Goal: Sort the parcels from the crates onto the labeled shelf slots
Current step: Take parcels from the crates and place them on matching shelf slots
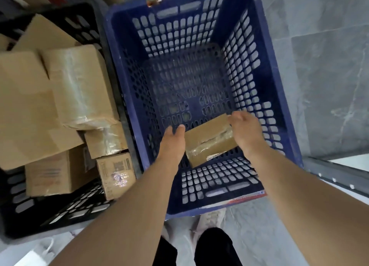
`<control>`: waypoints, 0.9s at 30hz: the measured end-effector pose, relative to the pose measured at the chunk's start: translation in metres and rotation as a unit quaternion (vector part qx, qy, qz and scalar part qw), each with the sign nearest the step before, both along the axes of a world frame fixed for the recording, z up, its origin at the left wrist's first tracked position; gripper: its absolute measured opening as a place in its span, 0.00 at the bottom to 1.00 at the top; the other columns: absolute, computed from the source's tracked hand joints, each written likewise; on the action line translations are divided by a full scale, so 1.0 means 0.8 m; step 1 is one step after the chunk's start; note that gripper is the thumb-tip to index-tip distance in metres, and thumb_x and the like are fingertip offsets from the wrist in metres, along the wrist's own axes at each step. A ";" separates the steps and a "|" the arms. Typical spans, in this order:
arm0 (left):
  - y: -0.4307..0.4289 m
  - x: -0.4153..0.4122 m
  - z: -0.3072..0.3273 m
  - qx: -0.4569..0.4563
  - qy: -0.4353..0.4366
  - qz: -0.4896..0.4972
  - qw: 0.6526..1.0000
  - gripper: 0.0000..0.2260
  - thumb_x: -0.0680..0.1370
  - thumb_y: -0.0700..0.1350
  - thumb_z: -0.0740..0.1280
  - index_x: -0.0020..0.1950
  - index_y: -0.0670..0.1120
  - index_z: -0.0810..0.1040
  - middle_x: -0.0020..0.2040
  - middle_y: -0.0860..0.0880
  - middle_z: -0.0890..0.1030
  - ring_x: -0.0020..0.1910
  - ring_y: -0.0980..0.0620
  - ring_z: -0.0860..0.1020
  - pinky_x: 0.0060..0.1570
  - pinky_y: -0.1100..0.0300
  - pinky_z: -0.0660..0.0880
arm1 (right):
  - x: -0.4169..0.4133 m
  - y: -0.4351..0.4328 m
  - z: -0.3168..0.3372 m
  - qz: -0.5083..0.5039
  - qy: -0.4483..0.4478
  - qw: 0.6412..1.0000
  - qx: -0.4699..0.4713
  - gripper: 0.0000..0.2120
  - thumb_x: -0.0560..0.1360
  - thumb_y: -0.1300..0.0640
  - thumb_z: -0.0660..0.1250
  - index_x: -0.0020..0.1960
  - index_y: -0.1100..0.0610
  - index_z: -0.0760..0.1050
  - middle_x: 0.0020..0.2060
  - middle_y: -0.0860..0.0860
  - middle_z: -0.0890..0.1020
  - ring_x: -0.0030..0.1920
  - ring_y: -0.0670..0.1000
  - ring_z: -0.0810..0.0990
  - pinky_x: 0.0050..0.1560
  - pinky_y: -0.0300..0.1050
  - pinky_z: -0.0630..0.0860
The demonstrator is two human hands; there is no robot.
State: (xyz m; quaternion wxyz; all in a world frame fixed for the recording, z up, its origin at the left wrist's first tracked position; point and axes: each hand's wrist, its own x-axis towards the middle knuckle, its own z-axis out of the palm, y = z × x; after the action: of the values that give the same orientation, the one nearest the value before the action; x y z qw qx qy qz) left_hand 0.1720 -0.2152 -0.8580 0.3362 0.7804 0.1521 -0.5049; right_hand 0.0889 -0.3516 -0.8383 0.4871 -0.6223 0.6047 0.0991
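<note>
- Head view: one small brown parcel (207, 143) lies flat on the floor of the blue crate (179, 32), close to the near wall. Nothing else in that crate that I can see.
- Left hand (172, 143) is down inside the crate, fingers straight and unclenched, right beside the parcel's left edge. Touching or just short of it, can't say.
- Right hand (246, 129) lies over the parcel's right end w/ the thumb at the far corner. Its fingers are hidden under the hand, so I can't tell if it has closed on the box yet.
- Handling, my guess: plain cardboard, stiff enough to keep its shape, prob. light given how small it looks next to the hands. Not obviously fragile, but contents unknown.
- Clear tape runs along the top and wraps the near end (shiny, so likely slick under the fingertips). There's a label strip at the near-right corner.
- Best hold, I'd say: palms on the two short ends, on bare cardboard, squeezing inward, thumbs on top. Stay off the tape and don't cover the label, since it's needed to pick the slot.
- It sits tight to the near wall, so tip the far edge up first, then lift straight out.
- Black crate (60, 215) to the left is piled w/ bigger cartons (79, 86), several tape-wrapped. Those look like two-hand jobs.
</note>
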 end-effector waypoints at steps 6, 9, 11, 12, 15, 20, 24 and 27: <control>-0.010 -0.013 -0.092 0.069 0.084 0.043 0.993 0.31 0.82 0.63 0.49 0.79 0.45 0.57 0.78 0.43 0.61 0.74 0.41 0.63 0.73 0.46 0.60 | 0.001 -0.009 -0.100 0.026 0.067 0.994 0.081 0.23 0.81 0.52 0.58 0.72 0.59 0.63 0.58 0.59 0.78 0.52 0.58 0.80 0.55 0.55 0.78; -0.015 -0.014 -0.111 0.050 0.125 0.089 0.987 0.34 0.80 0.66 0.48 0.79 0.46 0.56 0.78 0.45 0.59 0.76 0.43 0.60 0.73 0.47 0.56 | 0.001 -0.004 -0.125 -0.001 0.080 0.989 0.128 0.15 0.82 0.53 0.57 0.67 0.56 0.64 0.51 0.57 0.78 0.50 0.58 0.81 0.44 0.51 0.81; -0.018 -0.011 -0.118 0.022 0.141 0.148 0.979 0.35 0.78 0.70 0.49 0.79 0.51 0.57 0.77 0.47 0.63 0.74 0.45 0.63 0.74 0.46 0.56 | 0.002 0.000 -0.131 0.018 0.070 0.990 0.122 0.13 0.82 0.51 0.56 0.63 0.56 0.66 0.56 0.58 0.76 0.57 0.60 0.79 0.54 0.58 0.79; -0.019 -0.008 -0.118 0.012 0.137 0.174 0.975 0.36 0.76 0.72 0.49 0.79 0.53 0.58 0.76 0.47 0.66 0.73 0.46 0.65 0.74 0.45 0.56 | 0.003 -0.002 -0.134 0.022 0.063 0.992 0.109 0.17 0.80 0.47 0.55 0.64 0.55 0.67 0.60 0.58 0.75 0.61 0.61 0.76 0.59 0.61 0.76; -0.015 0.007 -0.122 -0.007 0.096 0.230 0.968 0.39 0.73 0.75 0.48 0.76 0.53 0.65 0.73 0.47 0.70 0.71 0.46 0.68 0.72 0.46 0.60 | 0.004 -0.017 -0.123 -0.087 0.006 0.992 0.093 0.29 0.72 0.32 0.54 0.61 0.51 0.74 0.55 0.54 0.81 0.53 0.57 0.80 0.56 0.60 0.77; -0.014 0.021 -0.112 0.013 -0.018 0.269 0.963 0.32 0.78 0.69 0.51 0.66 0.45 0.74 0.62 0.47 0.78 0.59 0.46 0.75 0.56 0.53 0.67 | 0.002 -0.035 -0.126 -0.277 -0.080 0.940 0.183 0.24 0.75 0.34 0.60 0.57 0.52 0.78 0.51 0.52 0.84 0.53 0.54 0.81 0.55 0.58 0.76; -0.017 0.024 -0.118 0.083 -0.046 0.219 0.971 0.20 0.83 0.49 0.56 0.66 0.35 0.71 0.60 0.41 0.78 0.54 0.39 0.77 0.47 0.51 0.72 | 0.009 -0.024 -0.136 -0.237 -0.020 0.960 0.147 0.05 0.79 0.52 0.63 0.47 0.53 0.74 0.45 0.50 0.78 0.44 0.50 0.76 0.55 0.54 0.73; -0.014 0.016 -0.129 0.068 -0.030 0.179 0.981 0.15 0.79 0.37 0.54 0.60 0.42 0.76 0.55 0.37 0.80 0.46 0.41 0.78 0.42 0.51 0.75 | 0.007 -0.020 -0.152 -0.221 -0.006 0.966 0.132 0.06 0.81 0.60 0.57 0.49 0.53 0.71 0.43 0.48 0.75 0.40 0.47 0.73 0.46 0.48 0.71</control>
State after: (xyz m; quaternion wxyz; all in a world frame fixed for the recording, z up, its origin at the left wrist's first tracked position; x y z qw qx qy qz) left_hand 0.1846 -0.2260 -0.9614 0.3719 0.7760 0.3133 -0.4016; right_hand 0.0944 -0.3673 -0.9599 0.5783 -0.4046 0.7056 0.0641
